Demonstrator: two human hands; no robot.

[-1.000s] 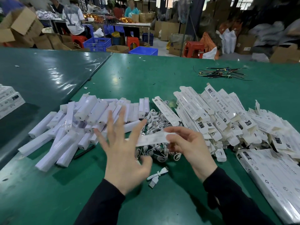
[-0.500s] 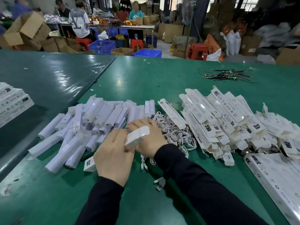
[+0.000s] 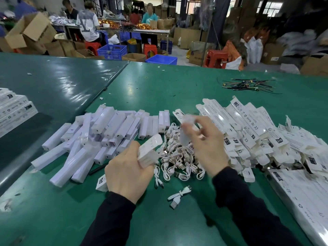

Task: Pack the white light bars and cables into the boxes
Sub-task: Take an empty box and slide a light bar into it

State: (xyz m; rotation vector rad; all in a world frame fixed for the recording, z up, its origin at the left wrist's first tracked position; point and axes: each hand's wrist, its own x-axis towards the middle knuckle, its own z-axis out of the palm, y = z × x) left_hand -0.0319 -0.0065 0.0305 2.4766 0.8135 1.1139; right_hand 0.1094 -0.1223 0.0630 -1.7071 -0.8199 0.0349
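- head view: the left hand (image 3: 127, 172) curls its fingers round a long white box (image 3: 149, 150), held just above the green table (image 3: 159, 89).
- the right hand (image 3: 204, 144) is blurry; it seems to pinch a white light bar (image 3: 185, 132) over the pile of cables (image 3: 177, 157).
- more light bars (image 3: 99, 137) lie to the left, and flat boxes (image 3: 248, 128) to the right.

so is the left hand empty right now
No, the left hand grips a white box, its fingers curled round it above the green table.
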